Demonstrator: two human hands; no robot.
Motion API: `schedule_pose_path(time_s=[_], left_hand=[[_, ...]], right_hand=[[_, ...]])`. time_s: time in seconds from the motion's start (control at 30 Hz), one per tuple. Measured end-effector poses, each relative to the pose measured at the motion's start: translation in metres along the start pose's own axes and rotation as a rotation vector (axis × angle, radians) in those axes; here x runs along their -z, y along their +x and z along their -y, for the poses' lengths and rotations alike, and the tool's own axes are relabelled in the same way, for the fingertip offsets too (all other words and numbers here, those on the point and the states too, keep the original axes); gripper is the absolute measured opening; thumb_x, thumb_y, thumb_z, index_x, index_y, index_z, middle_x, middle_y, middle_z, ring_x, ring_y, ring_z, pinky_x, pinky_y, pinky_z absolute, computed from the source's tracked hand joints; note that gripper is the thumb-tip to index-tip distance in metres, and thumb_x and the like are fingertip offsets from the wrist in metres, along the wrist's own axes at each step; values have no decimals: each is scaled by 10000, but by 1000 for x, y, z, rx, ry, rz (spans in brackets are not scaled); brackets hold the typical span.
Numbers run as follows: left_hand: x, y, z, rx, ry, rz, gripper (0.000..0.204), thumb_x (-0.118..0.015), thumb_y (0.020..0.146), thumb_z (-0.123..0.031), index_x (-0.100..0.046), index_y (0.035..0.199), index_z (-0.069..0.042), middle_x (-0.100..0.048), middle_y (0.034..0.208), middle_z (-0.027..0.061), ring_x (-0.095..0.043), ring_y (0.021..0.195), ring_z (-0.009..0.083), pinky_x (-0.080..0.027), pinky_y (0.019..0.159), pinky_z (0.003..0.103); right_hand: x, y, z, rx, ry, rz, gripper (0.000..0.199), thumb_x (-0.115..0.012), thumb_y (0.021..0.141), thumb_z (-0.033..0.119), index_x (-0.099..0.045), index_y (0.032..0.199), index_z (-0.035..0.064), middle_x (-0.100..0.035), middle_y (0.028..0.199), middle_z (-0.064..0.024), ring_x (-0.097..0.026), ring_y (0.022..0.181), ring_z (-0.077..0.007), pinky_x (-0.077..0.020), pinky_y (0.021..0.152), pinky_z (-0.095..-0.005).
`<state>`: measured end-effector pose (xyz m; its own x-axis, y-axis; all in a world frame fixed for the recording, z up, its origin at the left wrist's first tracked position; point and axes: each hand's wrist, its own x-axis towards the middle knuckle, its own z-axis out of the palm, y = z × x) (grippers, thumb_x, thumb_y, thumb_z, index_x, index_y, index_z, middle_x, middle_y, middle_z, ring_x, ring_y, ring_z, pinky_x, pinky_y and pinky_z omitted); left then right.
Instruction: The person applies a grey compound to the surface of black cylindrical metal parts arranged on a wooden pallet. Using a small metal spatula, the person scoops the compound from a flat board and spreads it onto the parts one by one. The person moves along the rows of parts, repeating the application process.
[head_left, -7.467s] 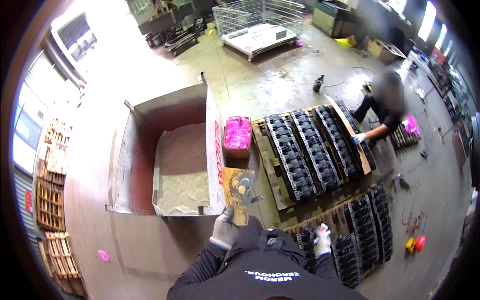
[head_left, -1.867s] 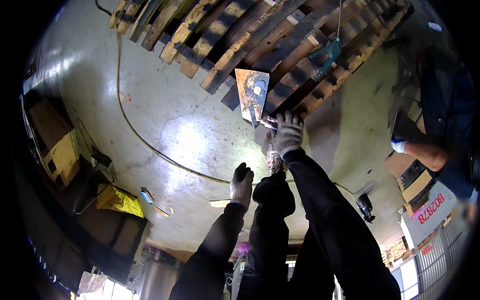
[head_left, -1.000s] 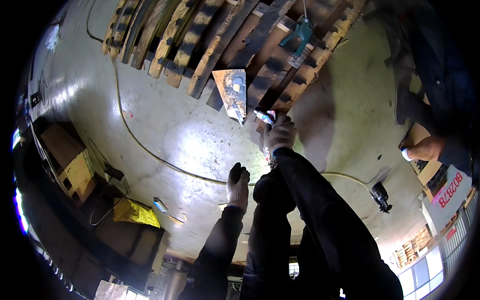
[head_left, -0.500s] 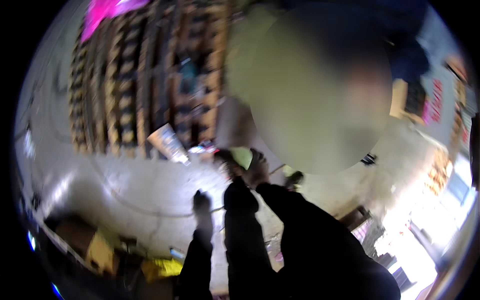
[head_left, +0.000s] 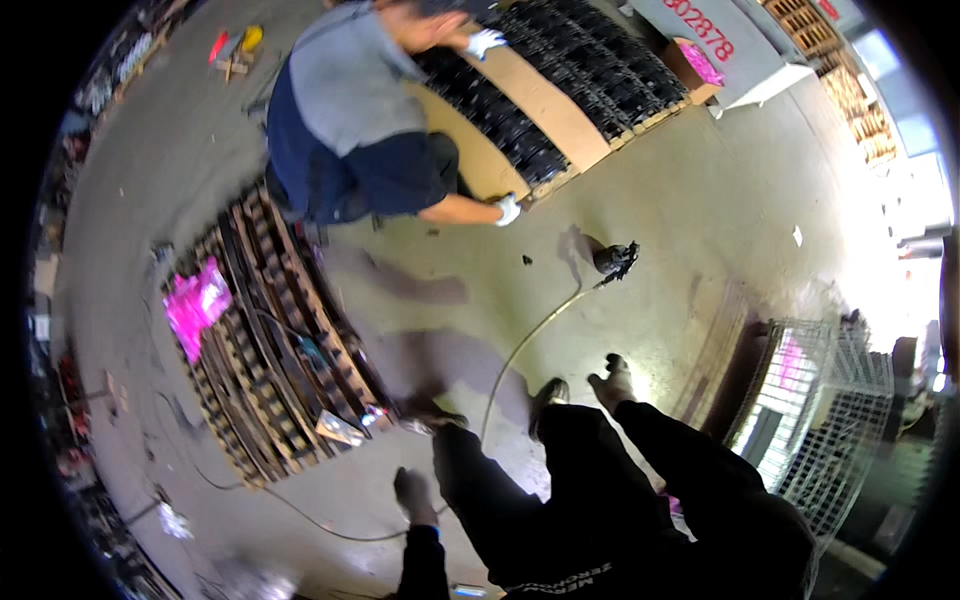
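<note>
My right hand (head_left: 615,385), in a dark glove, hangs over the floor beside my right shoe (head_left: 549,395). Its thumb stands apart from the fingers, and it holds nothing. Lower down, my gloved left hand (head_left: 413,495) hangs loosely near a thin dark hose (head_left: 372,538); nothing shows in it. Ahead on the floor stands a dark, roughly cylindrical object (head_left: 613,261), joined to a yellowish hose (head_left: 517,345) that runs back between my feet. Neither hand touches it.
A wooden pallet (head_left: 345,345) with pink plastic wrap (head_left: 197,303) lies left. Beyond it a co-worker (head_left: 360,130) in white gloves bends over cardboard strips (head_left: 540,95) on stacked black parts (head_left: 600,60). Wire mesh cages (head_left: 815,420) stand right; a cardboard box (head_left: 690,70) sits far right.
The view has swung, bringing the pallet lower and the bending co-worker, stacked black parts and dark object into clear sight. My right hand has moved away from my legs, to the right.
</note>
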<state>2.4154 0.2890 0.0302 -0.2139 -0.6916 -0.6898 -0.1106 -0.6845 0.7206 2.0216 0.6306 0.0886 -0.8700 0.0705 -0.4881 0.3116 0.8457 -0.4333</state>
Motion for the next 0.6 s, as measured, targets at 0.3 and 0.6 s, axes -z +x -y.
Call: schedule_pose_path(time_s=[0.3,0.6], left_hand=[[-215,-101,0,-148,489,260,438,-709,909,-151,-569,1275,45,-649,1176,113,-625,1024,181,-526,877,311],[-355,-115,27,-279,593,493,433,-670,916,-28,-564,1335,0,-672,1147,71,-639,986,151,-533,869,289]], right_hand=[[73,37,-80,-109,242,-34,642,-788,768,236,-491,1294,17,-621,1136,-220,-626,1022,-347,-528,853,-434],[136,145,-36,-68,249,5,561,-789,797,184,-541,1269,8,-639,1052,-138,-612,908,-216,-517,810,-356]])
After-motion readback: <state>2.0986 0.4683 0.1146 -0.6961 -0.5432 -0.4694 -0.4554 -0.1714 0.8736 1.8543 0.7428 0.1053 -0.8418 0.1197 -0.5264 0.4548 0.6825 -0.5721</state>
